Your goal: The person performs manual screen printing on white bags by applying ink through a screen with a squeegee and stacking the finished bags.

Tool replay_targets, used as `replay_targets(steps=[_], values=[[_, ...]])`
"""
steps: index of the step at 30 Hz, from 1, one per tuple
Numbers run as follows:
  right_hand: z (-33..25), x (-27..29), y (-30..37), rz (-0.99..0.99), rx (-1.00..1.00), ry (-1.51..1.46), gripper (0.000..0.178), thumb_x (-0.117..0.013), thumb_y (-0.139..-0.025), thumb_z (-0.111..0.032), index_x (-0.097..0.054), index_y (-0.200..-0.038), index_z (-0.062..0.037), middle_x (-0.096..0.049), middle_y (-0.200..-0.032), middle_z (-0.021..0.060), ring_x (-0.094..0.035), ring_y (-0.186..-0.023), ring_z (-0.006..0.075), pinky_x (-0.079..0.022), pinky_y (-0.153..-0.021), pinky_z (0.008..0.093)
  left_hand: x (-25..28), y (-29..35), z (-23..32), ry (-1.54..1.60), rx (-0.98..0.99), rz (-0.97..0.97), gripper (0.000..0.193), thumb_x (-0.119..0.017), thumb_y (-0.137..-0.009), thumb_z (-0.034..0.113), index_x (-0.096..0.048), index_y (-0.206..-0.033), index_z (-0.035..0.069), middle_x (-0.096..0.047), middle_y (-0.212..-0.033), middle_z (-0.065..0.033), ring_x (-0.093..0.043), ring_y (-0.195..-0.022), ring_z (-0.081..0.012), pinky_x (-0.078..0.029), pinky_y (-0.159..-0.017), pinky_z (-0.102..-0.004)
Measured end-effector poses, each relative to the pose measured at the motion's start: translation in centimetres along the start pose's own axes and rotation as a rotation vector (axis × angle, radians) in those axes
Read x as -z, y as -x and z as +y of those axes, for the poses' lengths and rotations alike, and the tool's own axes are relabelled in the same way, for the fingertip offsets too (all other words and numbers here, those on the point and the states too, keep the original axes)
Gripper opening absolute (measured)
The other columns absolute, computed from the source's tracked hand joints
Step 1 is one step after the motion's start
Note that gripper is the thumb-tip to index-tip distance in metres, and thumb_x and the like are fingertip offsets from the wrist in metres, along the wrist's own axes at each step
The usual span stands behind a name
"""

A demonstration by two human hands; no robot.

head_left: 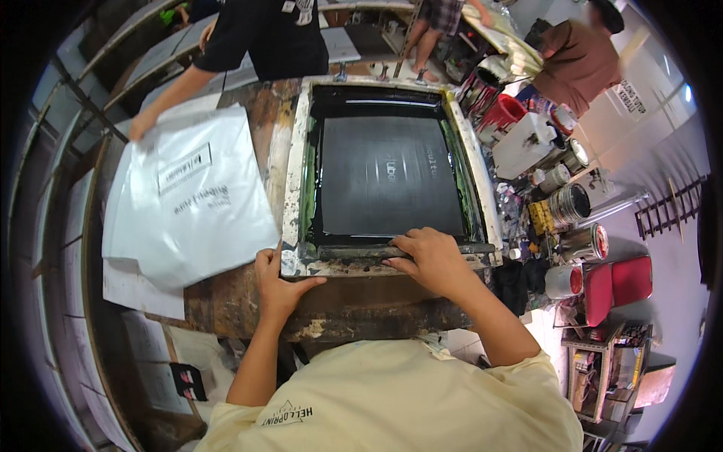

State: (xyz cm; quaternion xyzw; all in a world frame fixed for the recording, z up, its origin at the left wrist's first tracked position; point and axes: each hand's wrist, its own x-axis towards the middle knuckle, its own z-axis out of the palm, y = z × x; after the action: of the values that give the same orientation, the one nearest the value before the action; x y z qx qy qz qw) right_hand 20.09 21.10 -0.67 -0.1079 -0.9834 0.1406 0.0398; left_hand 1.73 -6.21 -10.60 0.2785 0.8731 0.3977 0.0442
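A screen printing frame (474, 162) with a worn whitish rim lies on the bench in front of me. Its dark mesh (388, 173) carries black ink, and faint lettering shows through. My right hand (431, 262) grips a long squeegee (354, 251) that lies across the near end of the screen. At the near left corner of the frame is my left hand (279, 290), thumb spread away from the fingers and touching the corner. Left of the frame lies a white plastic bag (203, 203) with black print, on top of other white sheets.
Across the bench (233, 301) a person in black (279, 38) reaches a hand (143, 124) to the bag's far left corner. Ink-stained cans (568, 202) and a white jerrycan (522, 143) crowd the right side. Beyond are a person in brown (576, 64) and a red chair (631, 279).
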Motion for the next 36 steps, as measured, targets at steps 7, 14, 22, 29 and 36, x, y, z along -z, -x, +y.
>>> replay_targets(steps=[7,14,22,29,36], values=[[0.5,-4.7,-0.4,0.145,0.099,0.054,0.05,-0.089,-0.081,-0.027,-0.074,-0.125,-0.0079,-0.067,-0.105,0.0088,-0.066,-0.1,0.0319,-0.058,-0.08,0.0449,-0.8,0.3,-1.7,-0.053,0.018,-0.049,0.097,-0.109,-0.049,0.03,-0.071,-0.134,0.0,-0.054,-0.115,-0.01,-0.056,-0.11,-0.0296,-0.049,-0.096,-0.0412],[8.8,-5.7,-13.9,0.249,0.107,0.123,0.047,-0.087,-0.083,-0.028,-0.073,-0.124,-0.0105,-0.066,-0.104,0.0087,-0.066,-0.097,0.033,-0.058,-0.079,0.0456,-0.4,0.4,-1.6,-0.043,0.019,-0.081,0.11,-0.108,-0.045,0.028,-0.067,-0.143,-0.002,-0.052,-0.116,-0.0095,-0.054,-0.107,-0.028,-0.049,-0.097,-0.0394],[17.6,-1.8,-29.4,0.175,0.182,0.18,0.036,-0.073,-0.1,-0.048,-0.072,-0.107,-0.0124,-0.07,-0.1,0.0099,-0.071,-0.101,0.0346,-0.058,-0.081,0.0495,-0.3,0.7,-1.7,-0.021,0.002,-0.028,0.118,-0.11,-0.042,0.035,-0.067,-0.146,-0.001,-0.052,-0.116,-0.0092,-0.055,-0.106,-0.0277,-0.049,-0.095,-0.0396],[19.0,-0.5,-31.3,0.152,0.218,0.188,0.041,-0.067,-0.103,-0.051,-0.071,-0.107,-0.0097,-0.073,-0.101,0.013,-0.072,-0.101,0.0372,-0.057,-0.084,0.0507,-0.9,0.9,-2.2,0.107,-0.042,0.016,0.134,-0.105,-0.047,0.056,-0.055,-0.158,-0.002,-0.067,-0.103,-0.012,-0.056,-0.096,-0.0342,-0.046,-0.093,-0.0453],[14.1,-3.2,-21.8,0.258,0.147,0.192,0.038,-0.072,-0.1,-0.049,-0.069,-0.103,-0.0114,-0.069,-0.096,0.0108,-0.071,-0.097,0.0367,-0.058,-0.079,0.0519,-0.4,0.9,-1.2,0.018,-0.128,0.049,0.123,-0.103,-0.058,0.05,-0.054,-0.16,0.001,-0.072,-0.1,-0.0088,-0.056,-0.096,-0.033,-0.043,-0.096,-0.0443]])
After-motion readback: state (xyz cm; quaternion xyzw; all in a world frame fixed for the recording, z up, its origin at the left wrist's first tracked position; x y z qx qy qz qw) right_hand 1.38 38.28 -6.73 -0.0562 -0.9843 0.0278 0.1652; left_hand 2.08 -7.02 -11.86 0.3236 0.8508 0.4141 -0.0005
